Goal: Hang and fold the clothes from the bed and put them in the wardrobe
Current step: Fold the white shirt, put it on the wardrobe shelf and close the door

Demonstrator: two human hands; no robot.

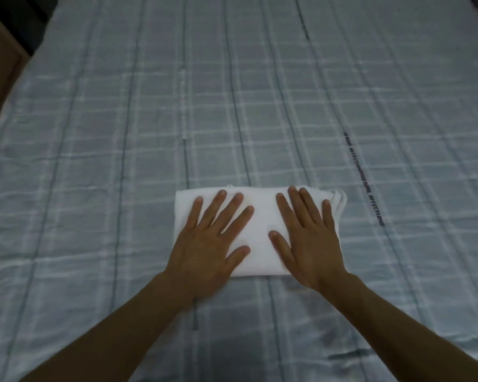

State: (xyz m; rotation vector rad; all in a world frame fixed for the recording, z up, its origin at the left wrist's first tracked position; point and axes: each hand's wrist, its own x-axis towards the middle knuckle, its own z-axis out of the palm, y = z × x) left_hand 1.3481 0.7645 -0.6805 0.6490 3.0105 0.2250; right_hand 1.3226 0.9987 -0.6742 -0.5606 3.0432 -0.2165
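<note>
Head view, looking forward and down: a white garment, folded into a compact rectangle, lies flat on the bed, near its close edge and about midway across. Bunched folds of its cloth show at the far right corner. Both hands lie on top of it, palms down. The left hand covers the left part of the garment with its fingers straight and spread, thumb pointing inward; its heel reaches past the near edge onto the bed. The right hand mirrors it on the right part, fingers straight and fanned, thumb inward. Neither hand curls round anything. Between the two thumbs a bare strip of white cloth shows. The bed wears a pale blue-grey checked sheet with a line of dark printed lettering just right of the garment. At the far left a brown wooden edge borders the bed.
</note>
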